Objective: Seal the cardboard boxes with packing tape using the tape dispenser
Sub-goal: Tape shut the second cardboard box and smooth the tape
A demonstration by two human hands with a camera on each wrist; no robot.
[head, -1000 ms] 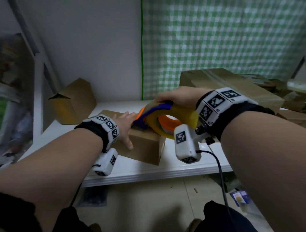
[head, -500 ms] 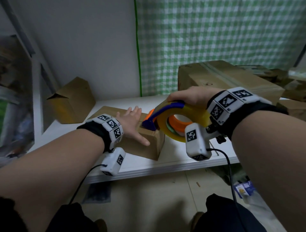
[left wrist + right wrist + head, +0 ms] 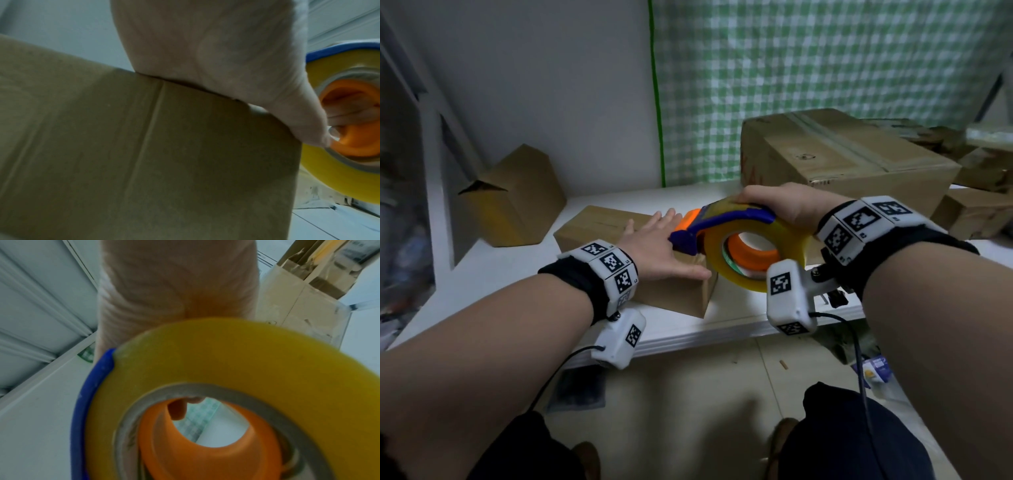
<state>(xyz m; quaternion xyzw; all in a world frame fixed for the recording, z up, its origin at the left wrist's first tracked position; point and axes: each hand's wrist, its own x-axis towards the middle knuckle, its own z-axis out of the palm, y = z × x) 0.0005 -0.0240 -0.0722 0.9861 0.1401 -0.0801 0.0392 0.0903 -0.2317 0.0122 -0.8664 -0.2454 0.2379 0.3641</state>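
A small flat cardboard box [image 3: 599, 226] lies on the white table [image 3: 524, 267]; its side wall [image 3: 144, 154] fills the left wrist view. My left hand [image 3: 657, 246] lies flat on its top with straight fingers, thumb along the near right edge. My right hand [image 3: 784, 205] grips the tape dispenser [image 3: 736, 240], blue frame, orange hub, yellow tape roll [image 3: 236, 356]. The dispenser's blue front end sits at the box's right end, beside my left hand. My right fingers [image 3: 347, 118] curl through the orange hub.
A large taped cardboard box [image 3: 839, 161] stands at the back right, with more cardboard [image 3: 976, 212] beside it. An open-flapped box [image 3: 513, 198] leans at the back left by the wall. A green checked curtain [image 3: 825, 68] hangs behind. Tiled floor lies below the table edge.
My right hand has drawn the dispenser back to the right, off the box top toward its right end. My left hand has stretched out flat, further along the box.
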